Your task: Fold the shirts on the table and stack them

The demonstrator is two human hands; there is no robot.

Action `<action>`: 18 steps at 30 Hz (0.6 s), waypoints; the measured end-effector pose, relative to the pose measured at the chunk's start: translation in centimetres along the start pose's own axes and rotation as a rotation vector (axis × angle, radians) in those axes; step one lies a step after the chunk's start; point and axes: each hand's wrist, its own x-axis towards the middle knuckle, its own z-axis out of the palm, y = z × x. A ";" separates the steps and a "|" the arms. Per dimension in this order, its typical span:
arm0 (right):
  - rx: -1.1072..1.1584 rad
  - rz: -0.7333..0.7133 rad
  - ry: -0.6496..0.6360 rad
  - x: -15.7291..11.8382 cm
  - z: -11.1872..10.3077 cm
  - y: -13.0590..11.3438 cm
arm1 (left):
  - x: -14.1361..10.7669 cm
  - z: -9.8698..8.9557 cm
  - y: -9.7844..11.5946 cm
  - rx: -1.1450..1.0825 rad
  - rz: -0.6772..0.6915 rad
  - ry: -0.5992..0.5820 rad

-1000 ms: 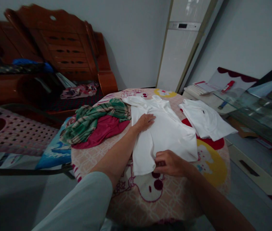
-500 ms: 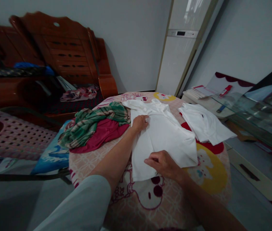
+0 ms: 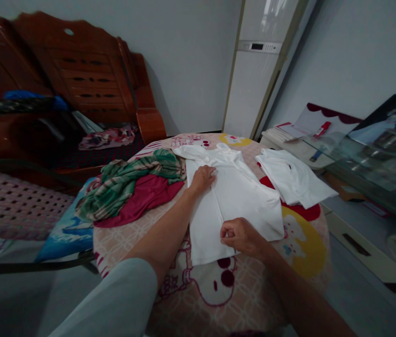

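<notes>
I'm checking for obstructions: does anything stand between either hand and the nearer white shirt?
Nothing visible: the left hand rests on the white shirt, the right hand is at its near end, and the green plaid cloth lies to the left.

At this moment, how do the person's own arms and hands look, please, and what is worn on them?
The left arm wears a plain, pale grey-blue sleeve ending near the elbow; below it, the forearm and left hand are bare. The right hand and right forearm are bare too, with no sleeve in view.
</notes>
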 end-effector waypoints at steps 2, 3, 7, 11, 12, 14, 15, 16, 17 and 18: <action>-0.051 0.019 0.130 0.1 -0.7 0.5 | 0.0 0.6 -0.3 0.020 0.080 -0.026; -0.109 0.041 0.233 0.1 -1.1 0.9 | 0.0 0.8 -0.5 0.025 0.113 -0.037; -0.498 0.127 0.622 -0.1 -3.1 3.1 | -0.1 1.1 -0.7 -0.008 0.160 -0.062; -0.764 0.227 0.674 -0.6 -4.1 4.7 | -0.3 0.4 -0.1 -0.153 0.098 -0.050; -0.791 0.257 0.657 -0.7 -4.1 5.0 | -0.2 0.3 0.3 -0.191 0.078 -0.048; -0.811 0.298 0.628 -0.7 -4.1 5.6 | 0.3 0.1 1.2 -0.242 0.049 -0.057; -0.811 0.306 0.622 -0.7 -4.0 5.9 | 0.7 0.1 1.7 -0.275 0.029 -0.076; -0.806 0.311 0.624 -0.6 -4.1 6.1 | 1.2 0.2 2.4 -0.330 -0.004 -0.104; -0.799 0.317 0.632 -0.5 -4.1 6.3 | 1.8 0.4 3.1 -0.410 -0.049 -0.139; -0.790 0.325 0.645 -0.5 -4.2 6.4 | 2.5 0.8 3.9 -0.517 -0.105 -0.177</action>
